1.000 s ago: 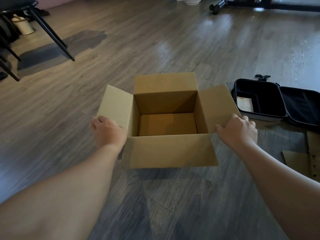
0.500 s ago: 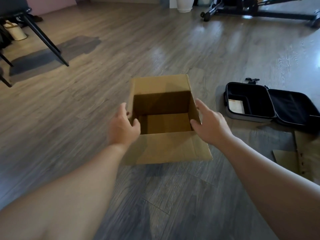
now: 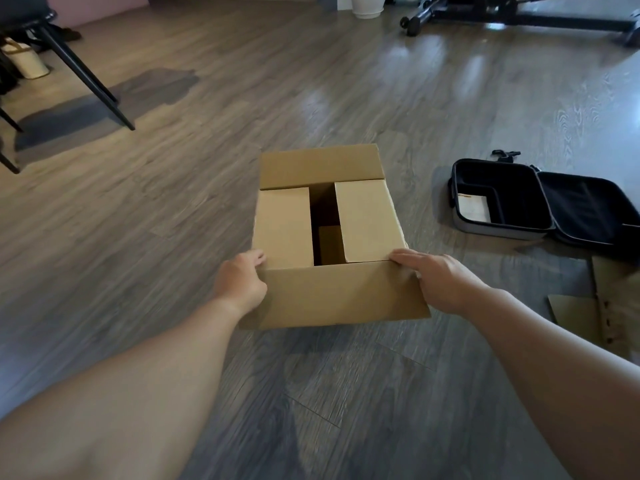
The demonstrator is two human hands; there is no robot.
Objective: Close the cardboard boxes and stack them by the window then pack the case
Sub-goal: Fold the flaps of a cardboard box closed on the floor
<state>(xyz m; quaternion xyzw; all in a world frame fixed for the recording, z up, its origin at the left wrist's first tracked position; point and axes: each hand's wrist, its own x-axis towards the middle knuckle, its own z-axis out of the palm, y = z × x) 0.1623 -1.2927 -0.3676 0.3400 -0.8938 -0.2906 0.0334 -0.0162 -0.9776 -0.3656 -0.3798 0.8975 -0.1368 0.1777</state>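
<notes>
Left hand (image 3: 242, 284) and right hand (image 3: 438, 282) each rest a loose grip on the cardboard box (image 3: 332, 296) near flap corners, apparently grasping nothing. The open case (image 3: 502, 230) lies on the floor, well right.

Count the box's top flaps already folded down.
2. On the brown cardboard box, the left side flap and right side flap lie folded inward, a gap between them. The far flap and near flap remain open.

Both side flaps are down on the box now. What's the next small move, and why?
Probably fold the near flap up and over the top. The two side flaps lie flat with a gap between them, the far flap is open too, and the left hand and right hand already sit at the near flap's corners.
</notes>
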